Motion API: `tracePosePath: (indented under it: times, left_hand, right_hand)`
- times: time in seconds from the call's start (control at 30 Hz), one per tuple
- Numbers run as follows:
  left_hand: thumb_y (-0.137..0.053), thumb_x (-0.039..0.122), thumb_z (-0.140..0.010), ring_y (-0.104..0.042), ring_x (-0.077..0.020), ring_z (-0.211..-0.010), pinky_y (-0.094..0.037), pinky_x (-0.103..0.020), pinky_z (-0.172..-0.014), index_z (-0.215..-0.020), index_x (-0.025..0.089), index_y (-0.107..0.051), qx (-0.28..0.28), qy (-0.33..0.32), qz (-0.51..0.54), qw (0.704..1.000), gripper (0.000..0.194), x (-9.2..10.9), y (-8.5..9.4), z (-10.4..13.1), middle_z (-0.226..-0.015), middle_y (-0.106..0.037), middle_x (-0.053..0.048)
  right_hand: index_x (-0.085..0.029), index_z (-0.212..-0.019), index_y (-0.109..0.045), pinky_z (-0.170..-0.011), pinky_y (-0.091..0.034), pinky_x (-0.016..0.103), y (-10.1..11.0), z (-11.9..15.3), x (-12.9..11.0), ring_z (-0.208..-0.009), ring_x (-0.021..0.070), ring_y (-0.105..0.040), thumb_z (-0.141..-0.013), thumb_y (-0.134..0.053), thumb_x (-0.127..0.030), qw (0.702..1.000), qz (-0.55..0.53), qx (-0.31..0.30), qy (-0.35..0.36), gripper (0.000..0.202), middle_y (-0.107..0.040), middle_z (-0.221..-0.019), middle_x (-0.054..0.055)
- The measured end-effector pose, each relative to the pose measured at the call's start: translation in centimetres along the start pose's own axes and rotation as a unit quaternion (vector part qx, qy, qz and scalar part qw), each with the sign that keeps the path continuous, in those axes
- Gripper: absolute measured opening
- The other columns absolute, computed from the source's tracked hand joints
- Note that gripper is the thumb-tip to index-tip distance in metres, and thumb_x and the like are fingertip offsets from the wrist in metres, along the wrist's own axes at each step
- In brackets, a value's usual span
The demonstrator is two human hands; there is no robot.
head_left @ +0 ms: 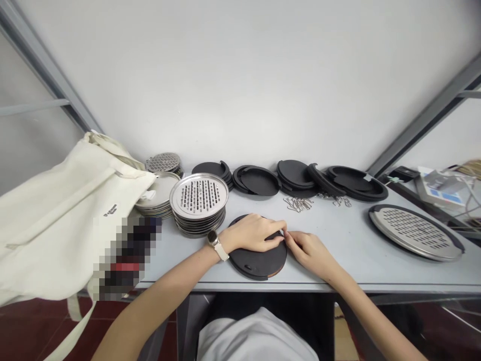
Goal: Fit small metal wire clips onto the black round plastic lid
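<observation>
A black round disc (259, 263) lies near the front edge of the grey table, with a small dark oval slot on its lower left. Across the top of it rests my left hand (253, 233), a watch on the wrist; its thumb and index finger close around the disc's right rim. My right hand (308, 253) pinches at that same rim, fingertips touching those of the left. Whatever lies between the right fingertips is too small and covered to make out. Behind the hands is a loose pile of small metal hooks (298, 204).
Left of the disc stands a stack of metal grater plates (199, 195), beside a cream bag (71, 210). Along the wall are black rings and discs (259, 180). A large oval grater (417, 233) lies at right, near a white device (439, 188).
</observation>
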State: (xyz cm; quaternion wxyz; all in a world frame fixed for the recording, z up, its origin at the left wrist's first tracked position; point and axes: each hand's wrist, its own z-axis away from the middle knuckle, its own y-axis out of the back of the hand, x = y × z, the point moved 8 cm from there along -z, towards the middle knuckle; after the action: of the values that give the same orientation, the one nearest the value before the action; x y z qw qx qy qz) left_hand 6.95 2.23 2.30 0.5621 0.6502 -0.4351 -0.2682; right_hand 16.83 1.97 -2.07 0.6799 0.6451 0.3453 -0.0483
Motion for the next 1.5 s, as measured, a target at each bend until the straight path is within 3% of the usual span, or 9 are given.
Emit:
tracePosePath:
  times: [0.87, 1.1, 1.5]
  left_hand:
    - [-0.046, 0.031, -0.092, -0.064, -0.0189, -0.078, -0.037, -0.026, -0.06, -0.107, 0.022, -0.05, -0.004, 0.015, 0.02, 1.0, 0.019, -0.16, 0.16, -0.2, -0.09, -0.068, -0.001]
    - [-0.051, 0.032, -0.09, -0.06, -0.0137, -0.066, -0.032, -0.025, -0.053, -0.105, 0.022, -0.052, -0.01, 0.03, 0.045, 0.999, 0.018, -0.51, 0.18, -0.32, -0.077, -0.064, 0.003]
    - [-0.049, 0.029, -0.09, -0.06, -0.0151, -0.068, -0.033, -0.024, -0.057, -0.109, 0.023, -0.054, -0.017, 0.034, 0.065, 0.997, 0.021, -0.5, 0.14, -0.29, -0.079, -0.066, 0.002]
  right_hand:
    - [-0.021, -0.063, -0.044, -0.057, -0.031, 0.026, 0.19, -0.04, -0.15, -0.054, 0.0158, -0.052, -0.097, -0.025, -0.038, 1.0, 0.012, 0.014, 0.007, 0.043, -0.059, -0.06, 0.002]
    - [-0.02, -0.062, -0.044, -0.056, -0.032, 0.026, 0.25, -0.04, -0.17, -0.054, 0.0156, -0.052, -0.097, -0.026, -0.038, 1.0, 0.008, 0.017, 0.007, 0.043, -0.059, -0.06, 0.002]
    - [-0.021, -0.059, -0.045, -0.057, -0.035, 0.027, -0.07, 0.51, 0.01, -0.057, 0.0169, -0.055, -0.097, -0.026, -0.037, 0.996, 0.021, 0.065, -0.05, 0.045, -0.06, -0.063, 0.005]
